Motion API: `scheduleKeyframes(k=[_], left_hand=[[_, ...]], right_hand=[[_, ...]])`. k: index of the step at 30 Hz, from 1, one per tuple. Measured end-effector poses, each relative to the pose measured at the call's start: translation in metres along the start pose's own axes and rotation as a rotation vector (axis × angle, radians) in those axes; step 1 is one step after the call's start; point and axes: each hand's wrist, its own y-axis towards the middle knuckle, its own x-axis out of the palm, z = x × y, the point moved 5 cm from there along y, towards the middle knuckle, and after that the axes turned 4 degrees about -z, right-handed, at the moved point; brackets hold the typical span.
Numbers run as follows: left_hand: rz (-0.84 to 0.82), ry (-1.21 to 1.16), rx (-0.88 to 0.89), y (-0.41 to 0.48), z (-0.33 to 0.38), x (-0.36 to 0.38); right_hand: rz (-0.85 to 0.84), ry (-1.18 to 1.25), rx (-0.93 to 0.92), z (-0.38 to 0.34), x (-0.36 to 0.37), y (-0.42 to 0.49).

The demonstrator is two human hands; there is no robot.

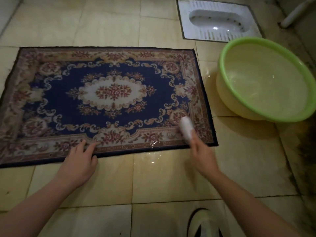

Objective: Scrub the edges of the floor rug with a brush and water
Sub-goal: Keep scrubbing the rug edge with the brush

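Observation:
A blue floor rug (pixel 109 93) with a floral cream border lies flat on the tiled floor. My right hand (pixel 201 154) grips a white brush (pixel 186 128), blurred, whose head lies on the rug's near right corner. My left hand (pixel 80 161) presses with straight fingers on the rug's near edge, left of the brush. A green basin (pixel 266 79) holding water stands just right of the rug.
A white squat toilet pan (pixel 217 21) is set in the floor behind the basin. Water pools on the tiles (pixel 153 159) by the rug's near right corner. A shoe (pixel 205 223) shows at the bottom edge. A white pipe (pixel 297 12) leans at the top right.

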Motion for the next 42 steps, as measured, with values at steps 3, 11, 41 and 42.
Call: scheduleKeyframes(k=[3,11,41,42], left_hand=[[0.038,0.005,0.007,-0.001,-0.002,0.005],[0.14,-0.025,0.062,0.003,-0.012,-0.001],[0.253,-0.286,-0.202,-0.007,-0.111,0.01],[0.255,-0.275,-0.202,-0.007,-0.112,0.009]], right_hand=[[0.189,0.014,0.271,0.028,-0.017,0.003],[-0.228,-0.057,-0.15,-0.046,0.058,-0.027],[-0.099,-0.193,-0.083,-0.14,0.102,-0.015],[-0.204,-0.231,-0.167,-0.153,0.122,-0.031]])
